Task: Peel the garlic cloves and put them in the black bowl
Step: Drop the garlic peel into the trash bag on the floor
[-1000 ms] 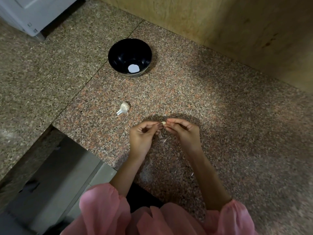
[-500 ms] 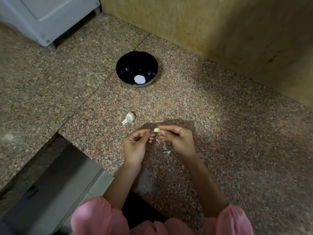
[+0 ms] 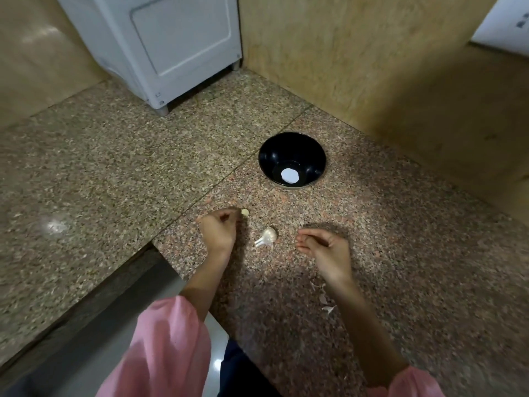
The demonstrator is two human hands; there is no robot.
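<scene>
Left hand [image 3: 219, 232] pinches a clove [image 3: 245, 212]; right hand [image 3: 325, 247] loosely curled, empty. Garlic [image 3: 267, 236] stem points 8 o'clock; bowl [image 3: 292, 159] at 12.

Bare granite counter [image 3: 372, 253] lies between the hands and the black bowl [image 3: 292, 156]. A garlic bulb [image 3: 267, 236] sits between both hands.

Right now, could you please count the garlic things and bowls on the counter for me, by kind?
Peeled clove, pinched in the left hand: 1
Garlic bulb piece, lying on the counter: 1
Black bowl: 1
Loose skin scraps by the right hand: about 3
Total: about 6
</scene>
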